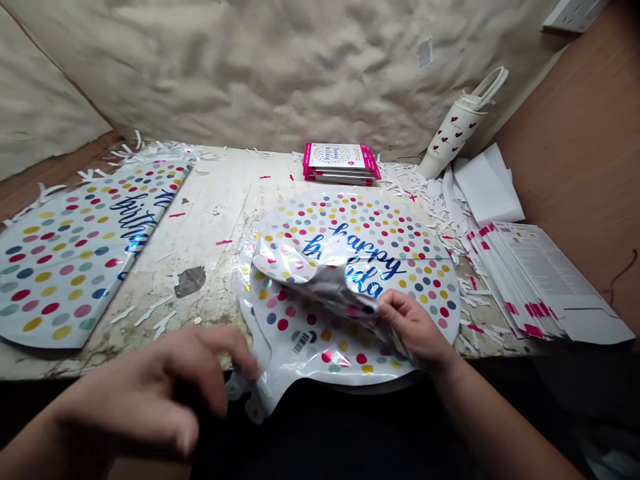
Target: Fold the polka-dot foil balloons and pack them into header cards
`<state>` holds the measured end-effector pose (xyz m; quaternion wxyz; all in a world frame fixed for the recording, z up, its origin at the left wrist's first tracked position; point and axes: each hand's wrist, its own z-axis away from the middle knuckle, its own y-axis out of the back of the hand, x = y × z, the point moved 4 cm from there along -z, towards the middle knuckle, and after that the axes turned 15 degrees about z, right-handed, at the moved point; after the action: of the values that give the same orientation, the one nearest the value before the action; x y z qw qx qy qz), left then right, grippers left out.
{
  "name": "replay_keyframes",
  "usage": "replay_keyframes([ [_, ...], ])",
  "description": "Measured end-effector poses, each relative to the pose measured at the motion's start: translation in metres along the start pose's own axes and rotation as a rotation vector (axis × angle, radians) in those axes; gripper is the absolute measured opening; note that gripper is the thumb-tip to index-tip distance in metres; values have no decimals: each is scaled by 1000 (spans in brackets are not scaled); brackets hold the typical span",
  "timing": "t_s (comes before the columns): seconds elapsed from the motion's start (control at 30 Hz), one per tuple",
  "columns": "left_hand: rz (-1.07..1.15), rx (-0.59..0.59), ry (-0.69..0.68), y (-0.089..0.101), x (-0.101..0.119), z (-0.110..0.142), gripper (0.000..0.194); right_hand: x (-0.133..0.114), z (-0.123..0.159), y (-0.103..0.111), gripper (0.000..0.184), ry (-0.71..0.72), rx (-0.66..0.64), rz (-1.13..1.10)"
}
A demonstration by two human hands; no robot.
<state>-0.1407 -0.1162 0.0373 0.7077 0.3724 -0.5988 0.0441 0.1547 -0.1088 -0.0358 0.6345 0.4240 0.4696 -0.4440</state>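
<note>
A round foil balloon (pixel 350 293) with coloured polka dots and blue "happy birthday" lettering lies flat on the bench, its upper layer folded back over itself. My right hand (pixel 413 327) is shut on the folded foil, pinching it near the lower right of the balloon. My left hand (pixel 170 387) hovers at the near edge, fingertips at the balloon's neck (pixel 250 393), which hangs over the bench edge. The fingers are apart and hold nothing. A barcode (pixel 301 343) shows on the foil between my hands.
A second dotted foil balloon (pixel 85 257) lies at left. Behind stands a pink-edged stack of packaged balloons (pixel 341 163). At right are a fanned stack of printed cards (pixel 543 283), white paper (pixel 485 187) and a heart-patterned white tumbler (pixel 453 127). Paper scraps litter the worn bench (pixel 210 220).
</note>
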Motion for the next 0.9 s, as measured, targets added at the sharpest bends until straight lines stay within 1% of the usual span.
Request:
replay_keyframes([
  [0.03, -93, 138, -11, 10, -3, -4, 30, -6, 6, -4, 20, 85, 6, 179],
  [0.07, -219, 248, -15, 16, -7, -10, 46, -12, 14, -10, 16, 180, 5, 355],
  [0.1, -351, 299, -10, 17, -13, -17, 63, -17, 22, -17, 8, 288, -2, 520],
  [0.13, -456, 271, 2, 14, -21, -26, 76, -19, 31, -25, 8, 402, -9, 676],
  [0.17, -515, 173, 6, 6, -31, -34, 80, -18, 40, -31, 23, 503, -20, 822],
  [0.2, -528, 52, -1, -3, -40, -41, 75, -14, 47, -33, 41, 567, -25, 953],
  [0.23, -521, -42, -14, -11, -49, -46, 69, -6, 51, -31, 57, 577, -5, 1068],
  [0.27, -505, -93, -20, -17, -56, -48, 64, 4, 54, -22, 67, 528, 46, 1169],
  [0.3, -485, -112, -25, -20, -62, -49, 62, 15, 54, -6, 71, 427, 128, 1253],
  [0.33, -466, -105, -33, -22, -66, -48, 60, 25, 54, 13, 70, 298, 229, 1318],
  [0.4, -444, -66, -37, -21, -71, -46, 60, 40, 53, 57, 62, 50, 417, 1413],
  [0.43, -437, -63, -46, -20, -71, -44, 59, 43, 52, 77, 58, -19, 475, 1450],
  [0.47, -431, -70, -57, -19, -70, -43, 58, 44, 50, 92, 56, -34, 492, 1475],
  [0.5, -429, -75, -63, -18, -69, -42, 57, 43, 48, 102, 57, 6, 461, 1482],
  [0.53, -432, -67, -63, -16, -67, -42, 56, 41, 46, 108, 59, 79, 384, 1461],
  [0.6, -446, -43, -39, -10, -66, -41, 59, 35, 43, 114, 63, 205, 161, 1328],
  [0.63, -453, -28, -16, -6, -67, -41, 60, 32, 41, 118, 60, 219, 66, 1230],
  [0.67, -448, -21, 3, -1, -70, -41, 58, 29, 38, 122, 54, 199, 6, 1124],
  [0.7, -417, -9, 25, 6, -73, -42, 52, 25, 34, 128, 44, 157, -25, 1021],
  [0.73, -369, 12, 50, 13, -78, -45, 42, 22, 27, 135, 35, 108, -30, 929],
  [0.77, -312, 41, 74, 23, -83, -49, 36, 18, 18, 142, 28, 56, 5, 856],
  [0.8, -267, 93, 122, 34, -89, -55, 36, 15, 6, 149, 28, 5, 69, 807],
  [0.83, -248, 158, 194, 45, -95, -63, 42, 11, -8, 156, 33, -40, 150, 783],
  [0.9, -294, 299, 364, 65, -105, -82, 48, 5, -40, 167, 42, -108, 332, 803],
])
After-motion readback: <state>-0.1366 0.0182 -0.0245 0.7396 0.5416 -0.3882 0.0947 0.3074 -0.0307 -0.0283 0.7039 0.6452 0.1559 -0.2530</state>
